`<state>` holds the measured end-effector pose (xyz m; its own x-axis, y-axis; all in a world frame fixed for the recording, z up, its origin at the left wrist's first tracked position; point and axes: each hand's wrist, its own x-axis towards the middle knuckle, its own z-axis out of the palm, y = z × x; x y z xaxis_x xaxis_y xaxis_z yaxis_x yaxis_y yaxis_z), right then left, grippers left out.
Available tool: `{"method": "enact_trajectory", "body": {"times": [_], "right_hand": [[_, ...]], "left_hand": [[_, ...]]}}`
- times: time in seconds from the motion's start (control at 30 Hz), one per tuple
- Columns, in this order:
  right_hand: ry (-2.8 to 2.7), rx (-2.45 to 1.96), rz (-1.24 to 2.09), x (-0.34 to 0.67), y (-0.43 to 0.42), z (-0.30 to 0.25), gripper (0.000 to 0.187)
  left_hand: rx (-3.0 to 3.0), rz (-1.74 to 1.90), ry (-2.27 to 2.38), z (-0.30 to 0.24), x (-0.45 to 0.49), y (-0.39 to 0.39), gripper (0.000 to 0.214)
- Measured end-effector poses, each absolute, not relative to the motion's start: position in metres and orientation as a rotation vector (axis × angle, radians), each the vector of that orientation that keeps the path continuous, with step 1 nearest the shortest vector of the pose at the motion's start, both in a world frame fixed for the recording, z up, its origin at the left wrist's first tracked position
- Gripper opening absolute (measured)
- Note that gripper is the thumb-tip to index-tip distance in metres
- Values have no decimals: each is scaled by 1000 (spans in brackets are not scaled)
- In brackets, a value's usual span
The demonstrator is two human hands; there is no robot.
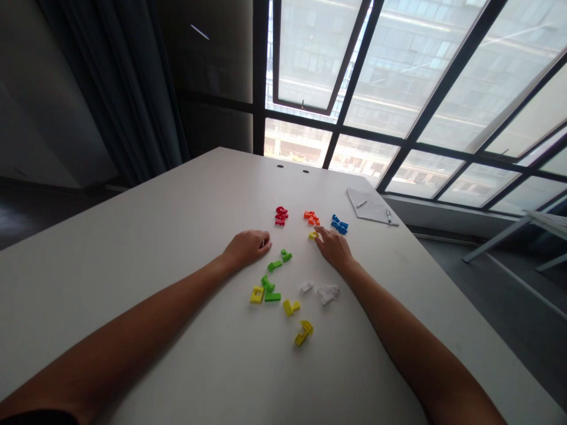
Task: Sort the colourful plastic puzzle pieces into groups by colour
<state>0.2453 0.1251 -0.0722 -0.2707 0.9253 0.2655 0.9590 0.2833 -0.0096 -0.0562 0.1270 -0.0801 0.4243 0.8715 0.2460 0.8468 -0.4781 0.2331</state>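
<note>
My right hand (335,248) reaches to the far middle of the table, its fingertips on a small yellow plastic block (313,235). My left hand (247,248) rests on the tabletop with its fingers curled in, and I see nothing in it. Close to the left hand lie a green block (286,255) and another green block (274,266). Red blocks (281,216) sit just beyond the space between the hands. Orange blocks (312,217) lie right behind the held yellow block, and blue blocks (339,224) are grouped beyond the right hand.
Nearer me on the white table (186,218) are more green blocks (267,284), a square yellow block (257,294), other yellow blocks (303,333) and white blocks (328,294). Paper (368,205) with pens lies at the far right edge. Windows stand behind.
</note>
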Motion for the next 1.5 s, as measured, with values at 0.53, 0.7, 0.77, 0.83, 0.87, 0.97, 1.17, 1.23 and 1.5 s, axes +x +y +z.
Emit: {"method": "enact_trajectory", "body": {"times": [0.53,0.7,0.77,0.83,0.87,0.97,1.17,1.23,1.5], "right_hand": [[-2826,-1154,285,208,87,-8,19],[-3078,-990,529,181,46,9,16],[-3155,-981,494,175,34,8,21],[-3212,-1002,418,172,27,4,25],[-3231,-1008,382,171,25,2,25],[-3260,-1011,316,171,22,-4,25],[-3280,-1063,267,168,19,-4,21],[-3292,-1066,261,166,18,-4,17],[-3156,-1040,361,180,34,5,13]], "left_hand": [[2601,510,1556,-81,-57,127,28],[2595,532,1549,-82,-58,128,27],[2586,541,1546,-82,-58,128,27],[2585,542,1549,-82,-57,128,27],[2587,540,1552,-82,-57,128,27],[2596,529,1563,-82,-57,128,26],[2598,552,1547,-83,-58,129,26],[2587,549,1549,-82,-58,128,27],[2593,515,1562,-82,-57,128,29]]}}
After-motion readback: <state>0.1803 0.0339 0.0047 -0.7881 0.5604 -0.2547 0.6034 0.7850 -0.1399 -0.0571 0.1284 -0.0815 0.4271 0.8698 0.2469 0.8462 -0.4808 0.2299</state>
